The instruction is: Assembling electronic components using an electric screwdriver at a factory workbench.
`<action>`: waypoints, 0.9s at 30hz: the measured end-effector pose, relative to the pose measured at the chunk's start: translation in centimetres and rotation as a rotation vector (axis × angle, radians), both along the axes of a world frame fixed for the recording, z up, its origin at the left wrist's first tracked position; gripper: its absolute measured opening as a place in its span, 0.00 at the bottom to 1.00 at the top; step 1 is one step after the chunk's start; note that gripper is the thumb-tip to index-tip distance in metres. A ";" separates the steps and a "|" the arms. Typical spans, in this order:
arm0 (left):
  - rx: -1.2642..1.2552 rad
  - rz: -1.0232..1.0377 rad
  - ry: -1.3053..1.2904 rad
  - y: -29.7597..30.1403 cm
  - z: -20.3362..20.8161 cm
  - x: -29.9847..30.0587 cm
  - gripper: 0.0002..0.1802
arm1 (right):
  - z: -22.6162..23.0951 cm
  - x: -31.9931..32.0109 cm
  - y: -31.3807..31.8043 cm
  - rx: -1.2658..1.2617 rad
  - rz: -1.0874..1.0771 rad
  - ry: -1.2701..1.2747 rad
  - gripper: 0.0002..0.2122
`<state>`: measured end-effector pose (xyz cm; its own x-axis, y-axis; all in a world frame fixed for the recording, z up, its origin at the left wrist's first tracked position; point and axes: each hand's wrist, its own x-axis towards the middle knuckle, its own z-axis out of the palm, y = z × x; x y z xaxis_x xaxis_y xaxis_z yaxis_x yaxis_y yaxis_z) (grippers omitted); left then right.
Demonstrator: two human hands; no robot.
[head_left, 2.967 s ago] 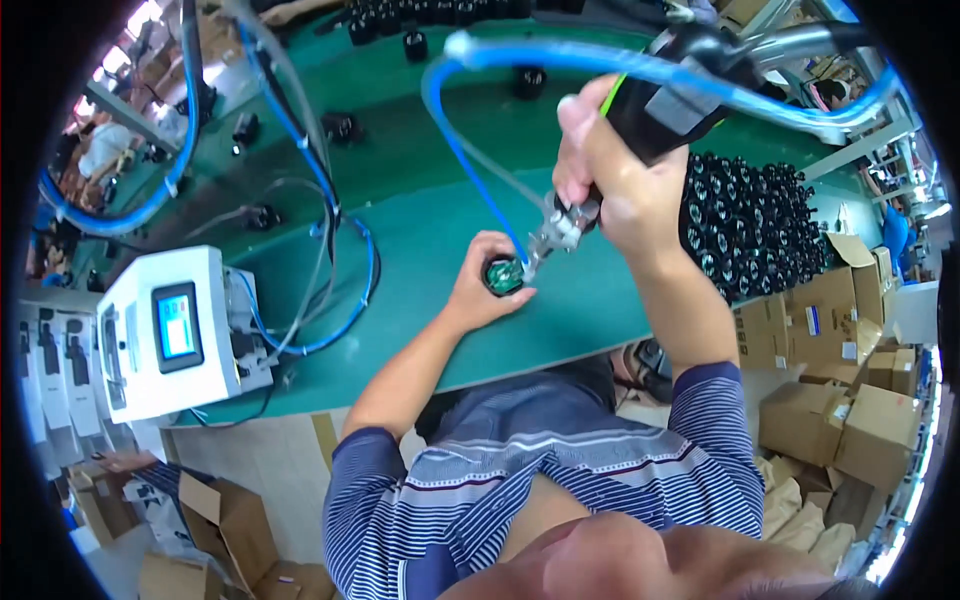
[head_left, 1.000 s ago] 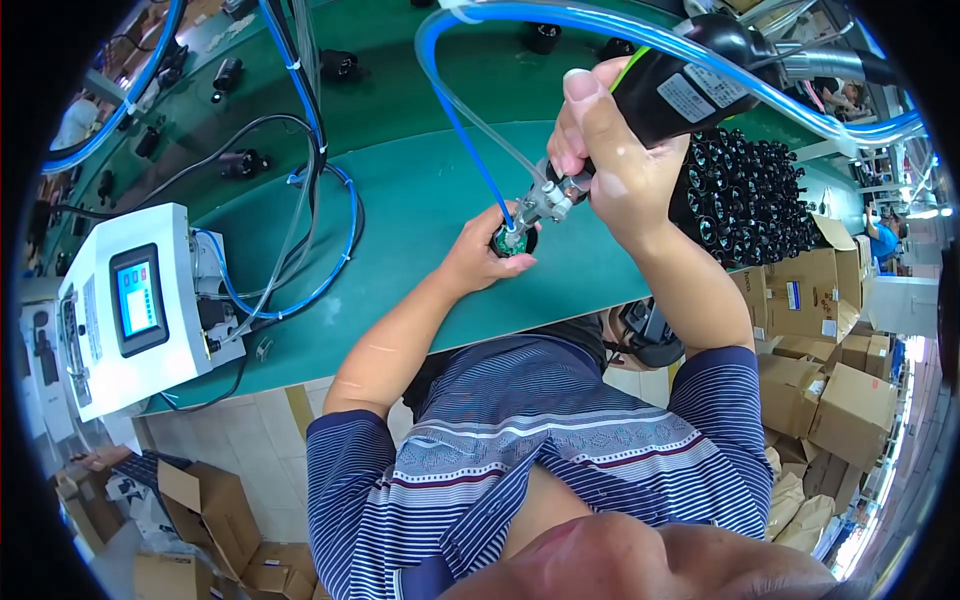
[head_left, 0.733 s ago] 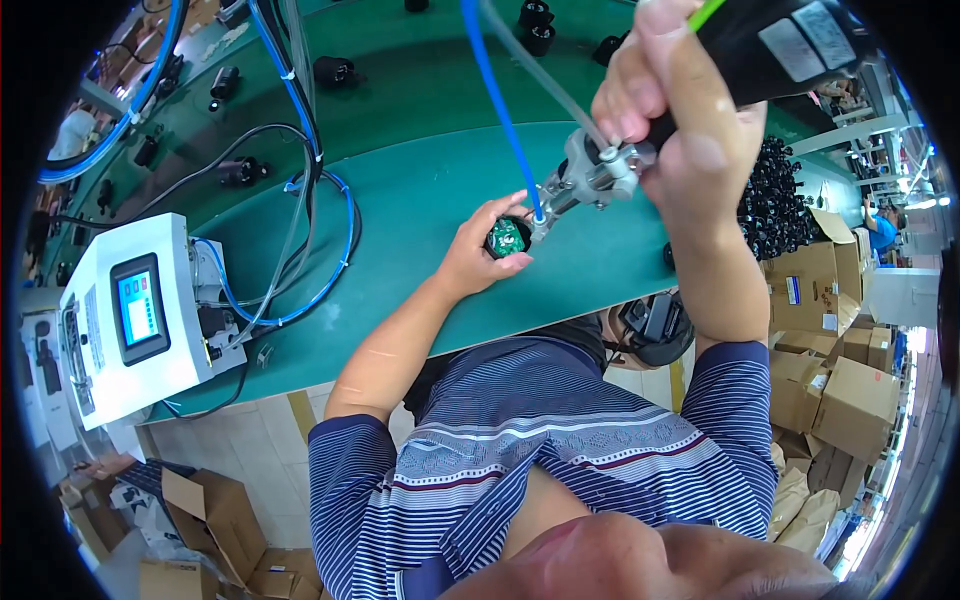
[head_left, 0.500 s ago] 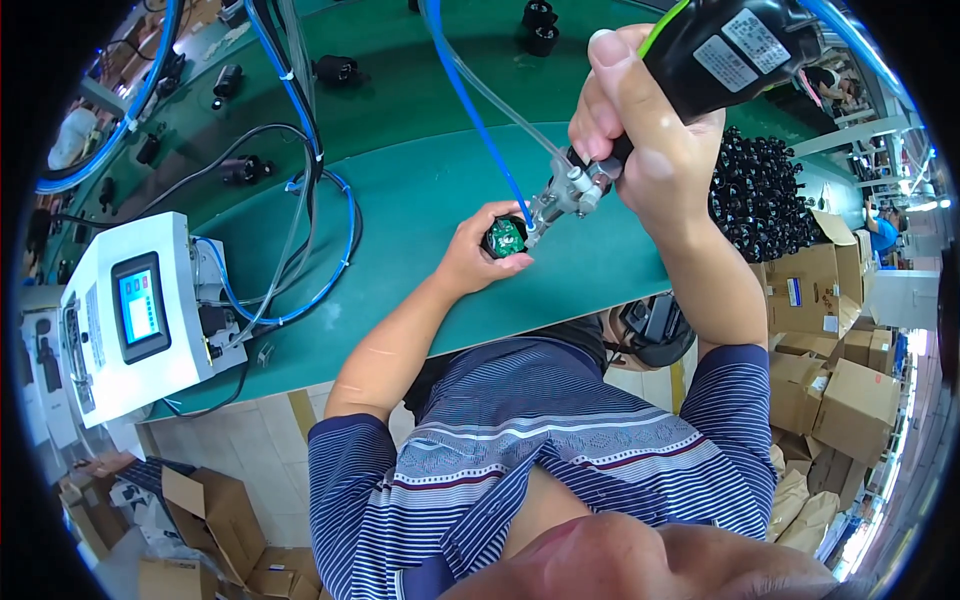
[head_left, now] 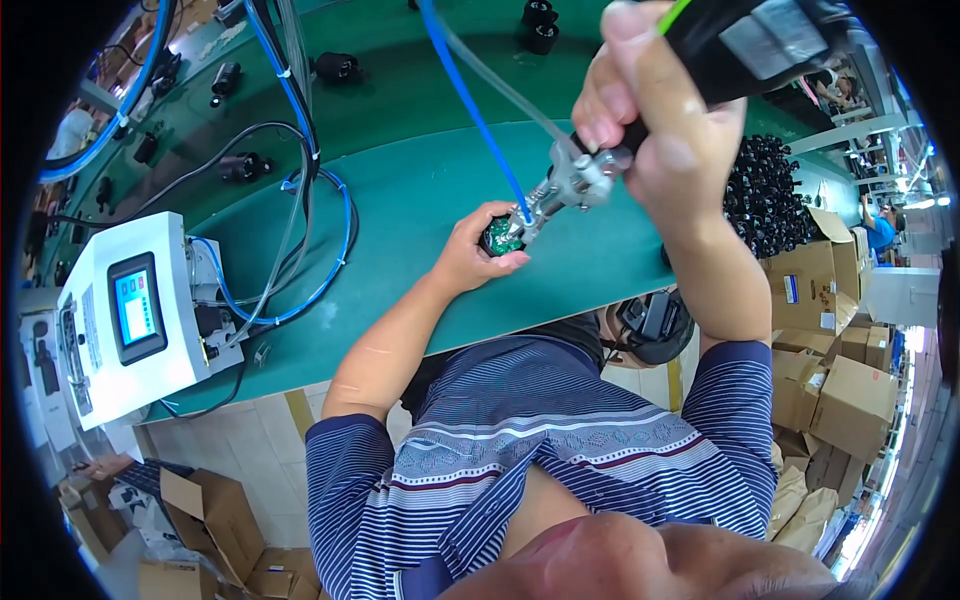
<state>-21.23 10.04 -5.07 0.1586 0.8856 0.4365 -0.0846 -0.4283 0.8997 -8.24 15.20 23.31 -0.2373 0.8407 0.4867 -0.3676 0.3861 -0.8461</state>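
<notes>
My left hand point(head_left: 471, 250) is closed around a small round black housing, whose open face shows a green circuit board point(head_left: 503, 236). In my right hand point(head_left: 675, 135) is a black electric screwdriver point(head_left: 745, 50) with a lime-green stripe, gripped round its body. Its metal nose point(head_left: 565, 185) slants down to the left, and the tip is at the circuit board. A blue air tube point(head_left: 475, 115) and a clear tube run into that nose. The exact contact of tip and board is hidden by the nose.
A white machine with a touch screen point(head_left: 133, 305) stands at the left of the green table point(head_left: 400, 190), with coiled blue tubing beside it. Black parts point(head_left: 765, 195) are heaped at the right. Several black parts lie on the belt beyond. Cardboard boxes point(head_left: 855, 400) are stacked at right.
My right hand and the screwdriver have shifted slightly right, and the nose's tip now sits further over the circuit board. My left hand has barely moved.
</notes>
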 end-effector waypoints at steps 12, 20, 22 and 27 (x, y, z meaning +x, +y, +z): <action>0.016 -0.017 -0.068 0.0 0.9 0.2 0.31 | -3.5 -0.2 -0.4 0.063 -0.074 -0.079 0.03; -0.027 -0.035 -0.076 0.1 0.2 -0.1 0.33 | -3.8 -0.9 -0.3 0.022 -0.066 -0.032 0.03; -0.024 -0.049 -0.079 0.2 0.4 0.1 0.34 | -4.3 -0.3 0.0 0.066 -0.055 -0.053 0.03; -0.159 -0.111 -0.137 0.2 0.6 0.2 0.35 | -4.2 0.1 0.5 0.108 -0.047 -0.088 0.03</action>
<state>-21.07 10.25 -4.51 0.2083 0.9253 0.3169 -0.2490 -0.2631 0.9321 -8.18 15.73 19.09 -0.2443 0.7959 0.5540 -0.2729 0.4918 -0.8269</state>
